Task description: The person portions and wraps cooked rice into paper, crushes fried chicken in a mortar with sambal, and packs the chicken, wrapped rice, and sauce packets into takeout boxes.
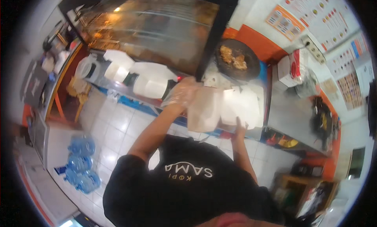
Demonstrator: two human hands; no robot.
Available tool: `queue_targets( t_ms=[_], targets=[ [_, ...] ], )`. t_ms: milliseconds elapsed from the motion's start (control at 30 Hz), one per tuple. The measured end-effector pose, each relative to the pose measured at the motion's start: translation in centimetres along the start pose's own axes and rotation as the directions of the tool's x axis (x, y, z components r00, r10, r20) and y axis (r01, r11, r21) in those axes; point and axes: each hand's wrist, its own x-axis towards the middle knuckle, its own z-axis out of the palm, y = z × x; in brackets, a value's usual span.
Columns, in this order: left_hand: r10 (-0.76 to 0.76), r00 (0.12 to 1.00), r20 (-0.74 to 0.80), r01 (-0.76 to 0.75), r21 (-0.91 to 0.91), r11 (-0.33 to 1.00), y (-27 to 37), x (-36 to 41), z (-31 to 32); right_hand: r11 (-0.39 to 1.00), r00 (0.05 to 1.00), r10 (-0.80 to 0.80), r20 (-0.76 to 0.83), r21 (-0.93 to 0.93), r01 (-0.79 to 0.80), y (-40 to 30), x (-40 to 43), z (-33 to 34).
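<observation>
An opened paper takeaway box (240, 107), white inside, is in front of me at the counter. My right hand (240, 128) grips its near edge, thumb on the white inner side. A tan-looking paper panel (204, 110) adjoins it on the left; whether it belongs to the same box is unclear. My left hand (185, 91), in a clear plastic glove, is at that panel's upper left edge, its fingertips blurred and partly hidden. Left of it stand two open white takeaway boxes (150, 85) (117, 71). Beyond the held box, fried, battered pieces (232, 57) lie in a dark round mortar-like dish (253, 65).
A glass display case (153, 32) rises behind the counter. To the right is a metal worktop (285, 112) with a white box (290, 69) and a plastic bag (306, 85). Several blue water bottles (82, 165) stand on the tiled floor, left. A power strip (313, 49) hangs on the wall.
</observation>
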Motion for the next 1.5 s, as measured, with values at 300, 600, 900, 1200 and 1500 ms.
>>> queue_targets(
  t_ms=[300, 600, 900, 1200, 1500],
  targets=[
    [-0.315, 0.858, 0.406, 0.302, 0.097, 0.948, -0.1, -3.0, -3.6, 0.943, 0.953, 0.220, 0.209, 0.203, -0.263, 4.2, 1.0, 0.5],
    [-0.607, 0.534, 0.589, 0.845, -0.352, 0.402, 1.0, -1.6, 6.3, 0.931, 0.886, -0.082, -0.457, 0.283, 0.232, 0.5, -4.3, -11.8],
    [0.326, 0.936, 0.133, -0.176, -0.624, 0.761, 16.3, 2.5, 1.8, 0.895, 0.908, -0.209, -0.363, 0.303, 0.327, 0.6, -11.0, -7.1],
    [0.263, 0.672, 0.692, 0.437, -0.658, 0.613, 15.8, 1.0, -1.8, 0.649, 0.695, -0.702, -0.158, 0.260, 0.715, -5.3, -14.2, -5.7],
    [0.231, 0.510, 0.828, 0.859, -0.476, -0.190, 14.1, -4.2, -0.3, 0.660, 0.669, -0.742, -0.038, -0.218, 0.719, -5.9, -11.0, -0.9]
  ],
)
